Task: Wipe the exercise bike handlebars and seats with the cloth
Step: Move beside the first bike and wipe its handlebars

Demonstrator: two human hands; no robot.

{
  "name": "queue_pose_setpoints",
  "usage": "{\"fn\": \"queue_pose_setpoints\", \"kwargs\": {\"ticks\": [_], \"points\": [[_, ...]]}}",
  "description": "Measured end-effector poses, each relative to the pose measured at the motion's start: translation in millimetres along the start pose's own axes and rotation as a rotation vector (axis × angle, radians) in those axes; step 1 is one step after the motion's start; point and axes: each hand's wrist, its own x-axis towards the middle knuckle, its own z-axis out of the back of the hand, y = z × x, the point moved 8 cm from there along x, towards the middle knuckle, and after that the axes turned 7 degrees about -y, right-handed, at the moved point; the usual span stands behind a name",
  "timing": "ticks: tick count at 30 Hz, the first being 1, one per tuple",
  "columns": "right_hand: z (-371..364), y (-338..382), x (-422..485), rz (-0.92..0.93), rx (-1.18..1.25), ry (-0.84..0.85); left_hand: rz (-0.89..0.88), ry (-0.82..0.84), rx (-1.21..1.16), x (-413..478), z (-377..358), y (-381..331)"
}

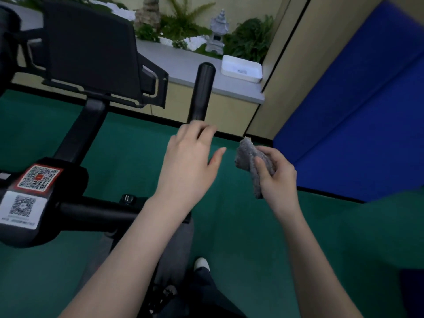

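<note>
Green flooring (pixel 128 143) fills most of my view, with a blue padded wall (pixel 358 125) on the right and a grey ledge (pixel 183 65) at the back carrying a white tray (pixel 242 68), ferns and a small stone lantern (pixel 217 33). The black exercise bike (pixel 78 134) sits to my left, its console (pixel 91 51) tilted up and two QR stickers (pixel 29 193) on the frame below. An upright handlebar grip (pixel 202 92) rises in the middle of the scene. My left hand (pixel 192 161) reaches to the base of that grip, fingers (pixel 199 130) loosely spread and curling toward it, thumb out to the right (the blur keeps me from saying whether they actually touch the grip). My right hand (pixel 277 177) is just beside it, clear of the bike, and holds the grey cloth (pixel 251 164) bunched up: the thumb (pixel 261 167) presses across its front while the other fingers wrap behind, so the fabric sticks out above and to the left of the fingertips and a fold hangs below the palm. The cloth touches no part of the bike and hangs near the left thumb tip. A white shoe (pixel 202 263) shows at the bottom.
</note>
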Motion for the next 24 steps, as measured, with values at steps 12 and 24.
{"fn": "queue_pose_setpoints", "kwargs": {"ticks": [12,24], "points": [[69.1,-47.3,-35.6,-0.076,-0.138,-0.082,-0.177,0.267,0.114,-41.9,-72.8,-33.4],[199.0,-145.3,-29.5,-0.126,-0.245,-0.129,-0.128,0.450,0.175,-67.5,-194.2,-105.7]]}}
